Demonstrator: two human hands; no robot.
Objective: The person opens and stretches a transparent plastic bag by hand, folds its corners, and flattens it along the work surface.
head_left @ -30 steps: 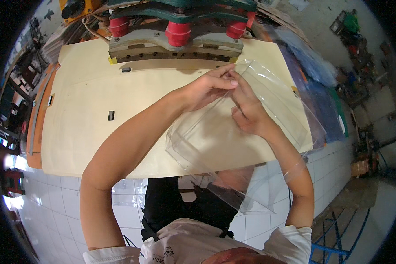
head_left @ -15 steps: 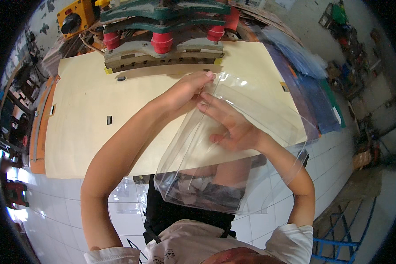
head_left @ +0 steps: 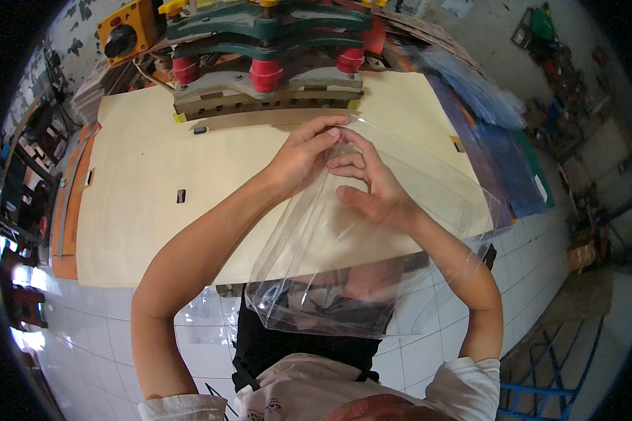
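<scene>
A clear plastic bag (head_left: 316,259) with soft creases slants from the tabletop down over its front edge toward my lap. At its far corner my left hand (head_left: 305,154) is closed, pinching the film between thumb and fingers. My right hand (head_left: 376,186) shows through the film, its forearm partly overlapped by it. Its index finger reaches up to my left fingertips at that corner. The other right fingers are bent, and the thumb stands apart from them. Whether the right hand is fully inside the bag I cannot tell.
A cream board (head_left: 140,210) covers the table, with small dark pieces (head_left: 181,196) on it. Just beyond my hands stands a green and grey press (head_left: 267,91) with red cylinders. A yellow control box (head_left: 125,34) is at its left; blue plastic sheets (head_left: 481,91) lie at the right.
My right fingers, stretched out before, have bent, and the index finger has moved up to my left fingertips. My left hand stays at the bag's corner. The view has shifted slightly.
</scene>
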